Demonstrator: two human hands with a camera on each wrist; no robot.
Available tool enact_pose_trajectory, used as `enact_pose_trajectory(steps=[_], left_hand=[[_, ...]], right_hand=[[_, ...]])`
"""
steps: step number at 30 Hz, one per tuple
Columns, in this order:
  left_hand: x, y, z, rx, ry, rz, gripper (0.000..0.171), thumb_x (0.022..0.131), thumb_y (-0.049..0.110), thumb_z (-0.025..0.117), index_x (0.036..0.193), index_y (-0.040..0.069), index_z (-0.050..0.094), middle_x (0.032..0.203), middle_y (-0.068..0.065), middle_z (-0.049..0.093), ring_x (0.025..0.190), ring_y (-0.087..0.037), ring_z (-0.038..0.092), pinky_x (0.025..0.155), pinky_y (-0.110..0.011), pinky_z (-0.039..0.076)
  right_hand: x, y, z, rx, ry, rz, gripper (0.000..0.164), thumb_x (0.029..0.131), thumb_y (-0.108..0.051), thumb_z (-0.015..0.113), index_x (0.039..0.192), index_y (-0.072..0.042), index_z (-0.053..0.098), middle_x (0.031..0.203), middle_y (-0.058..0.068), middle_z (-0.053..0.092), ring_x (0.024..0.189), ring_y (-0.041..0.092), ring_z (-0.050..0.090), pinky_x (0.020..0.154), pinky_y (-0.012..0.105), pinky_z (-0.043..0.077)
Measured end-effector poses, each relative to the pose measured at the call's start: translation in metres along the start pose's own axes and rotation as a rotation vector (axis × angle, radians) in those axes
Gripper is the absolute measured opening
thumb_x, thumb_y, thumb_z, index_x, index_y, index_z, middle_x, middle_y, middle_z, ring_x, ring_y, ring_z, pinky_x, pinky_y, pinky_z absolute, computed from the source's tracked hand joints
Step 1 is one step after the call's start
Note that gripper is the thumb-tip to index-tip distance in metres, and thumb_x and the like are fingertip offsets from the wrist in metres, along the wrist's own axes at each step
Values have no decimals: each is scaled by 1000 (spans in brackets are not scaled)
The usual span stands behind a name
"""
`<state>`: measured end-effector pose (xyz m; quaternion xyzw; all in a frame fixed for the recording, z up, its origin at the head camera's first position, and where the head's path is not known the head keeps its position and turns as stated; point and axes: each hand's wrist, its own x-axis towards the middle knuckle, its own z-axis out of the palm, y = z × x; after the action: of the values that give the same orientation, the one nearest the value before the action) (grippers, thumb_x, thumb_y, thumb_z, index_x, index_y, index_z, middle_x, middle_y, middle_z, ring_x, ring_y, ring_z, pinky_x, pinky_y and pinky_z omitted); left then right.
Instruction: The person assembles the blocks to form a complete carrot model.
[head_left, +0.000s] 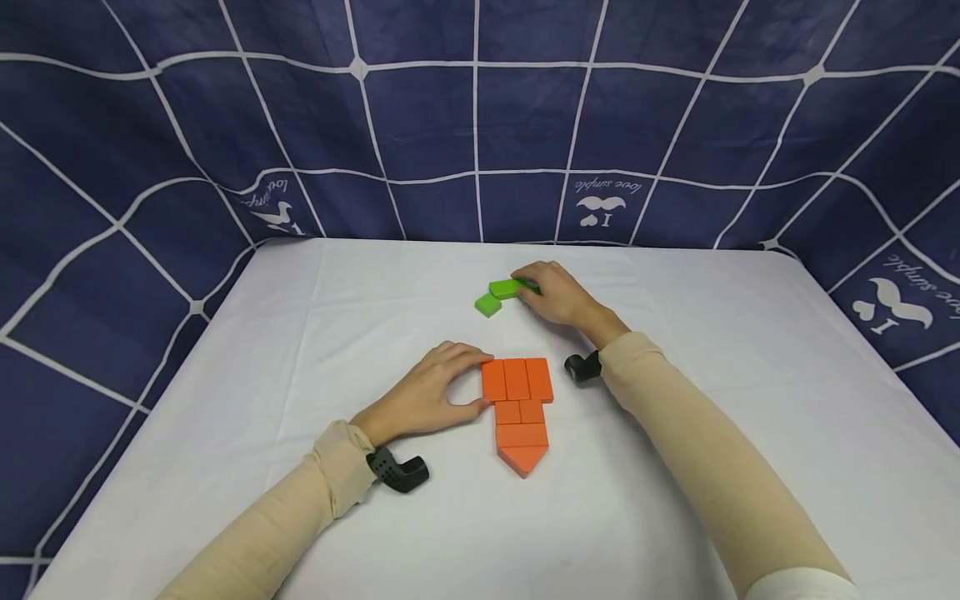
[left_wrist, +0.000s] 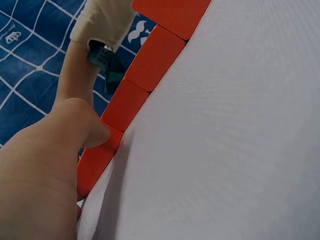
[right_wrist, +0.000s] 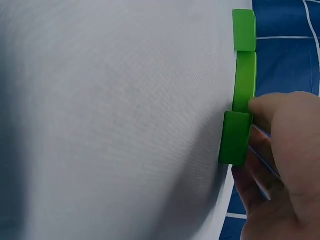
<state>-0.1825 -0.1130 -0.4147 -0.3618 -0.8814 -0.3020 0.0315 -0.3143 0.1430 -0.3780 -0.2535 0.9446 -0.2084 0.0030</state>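
Flat orange blocks (head_left: 517, 379) lie together on the white table: three long ones side by side, two small ones below, then a wide one and a triangular tip. My left hand (head_left: 429, 392) pinches the leftmost long orange block (left_wrist: 95, 167) end to end between thumb and forefinger. Farther back, my right hand (head_left: 558, 294) grips at the right end of the green blocks (head_left: 506, 289), thumb on the near side and fingers behind. In the right wrist view, a darker green block (right_wrist: 235, 137) sits by the thumb, partly hidden in the head view. A small green block (head_left: 488, 305) touches the row's left end.
A white cloth (head_left: 360, 292) covers the table. Dark blue curtain (head_left: 420, 125) with white lines hangs behind and at both sides. Black wrist devices (head_left: 401, 472) stick out from both sleeves, close above the cloth.
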Motion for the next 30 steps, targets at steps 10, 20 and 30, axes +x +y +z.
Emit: enact_pose_trajectory(steps=[10, 20, 30], left_hand=[[2, 2, -2, 6, -9, 2, 62, 88, 38, 76, 142, 12, 60, 139, -1, 61, 128, -19, 53, 115, -44, 40], [2, 2, 1, 2, -4, -2, 62, 88, 38, 76, 142, 13, 60, 139, -1, 61, 130, -19, 52, 115, -45, 40], [1, 0, 1, 1, -2, -1, 61, 88, 38, 76, 141, 13, 61, 139, -1, 61, 128, -19, 53, 114, -43, 41]], right_hand=[[-2, 2, 0, 34, -1, 92, 47, 104, -24, 58, 145, -3, 56, 146, 17, 58, 138, 36, 50, 120, 47, 35], [-5, 4, 2, 29, 37, 66, 40, 103, -26, 60, 136, -2, 62, 135, 17, 63, 127, 34, 52, 114, 48, 39], [-11, -2, -5, 74, 113, 69, 39, 100, -27, 66, 132, -5, 66, 134, 14, 65, 130, 33, 51, 115, 48, 37]])
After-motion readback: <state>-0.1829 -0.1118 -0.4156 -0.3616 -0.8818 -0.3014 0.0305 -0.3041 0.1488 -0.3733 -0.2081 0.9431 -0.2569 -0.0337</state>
